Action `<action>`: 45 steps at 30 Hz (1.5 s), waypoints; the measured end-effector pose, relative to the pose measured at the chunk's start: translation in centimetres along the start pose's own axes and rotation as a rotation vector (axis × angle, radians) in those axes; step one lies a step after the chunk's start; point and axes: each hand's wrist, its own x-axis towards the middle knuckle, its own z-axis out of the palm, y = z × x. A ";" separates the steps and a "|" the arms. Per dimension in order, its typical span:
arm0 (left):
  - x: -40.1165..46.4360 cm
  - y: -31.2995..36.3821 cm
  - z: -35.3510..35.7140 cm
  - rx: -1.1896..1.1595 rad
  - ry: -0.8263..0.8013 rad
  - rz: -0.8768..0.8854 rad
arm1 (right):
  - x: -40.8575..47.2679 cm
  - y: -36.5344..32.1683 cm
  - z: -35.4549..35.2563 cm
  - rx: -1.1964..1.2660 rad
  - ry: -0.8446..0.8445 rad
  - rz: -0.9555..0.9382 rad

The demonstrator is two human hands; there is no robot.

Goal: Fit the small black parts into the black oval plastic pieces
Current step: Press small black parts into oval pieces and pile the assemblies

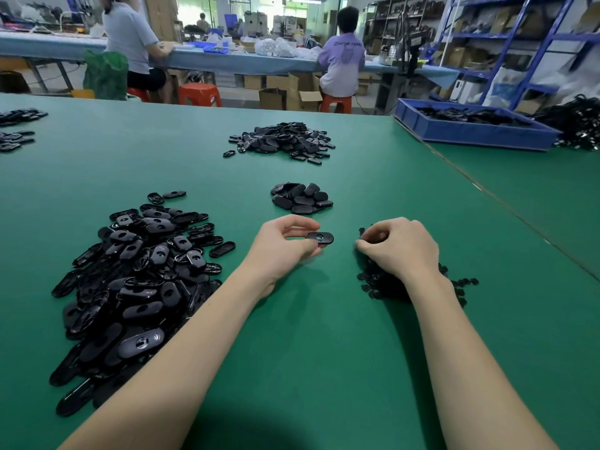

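My left hand (285,246) pinches one black oval plastic piece (321,237) between thumb and fingers, just above the green table. My right hand (401,246) hovers with curled fingers over a heap of small black parts (378,282); its fingertips meet at the heap's near-left edge, and whether they hold a part is hidden. A big pile of oval pieces (143,277) lies to the left of my left forearm. A small neat heap of oval pieces (302,196) sits just beyond my hands.
A further pile of oval pieces (285,139) lies mid-table. A blue bin (470,131) with black items stands at the back right, across a seam in the green table (324,352). More black pieces (16,128) lie far left. Two people sit at a bench behind.
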 end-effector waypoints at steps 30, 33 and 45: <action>0.2 0.7 -0.3 -0.097 0.030 0.050 | -1.4 -4.0 -1.6 0.854 -0.431 0.002; 0.2 0.8 -0.2 -0.125 0.028 0.055 | -1.4 -4.3 -1.6 0.821 -0.405 0.023; -0.1 1.0 -0.2 -0.068 -0.018 0.103 | -1.3 -4.5 -1.9 0.787 -0.349 0.058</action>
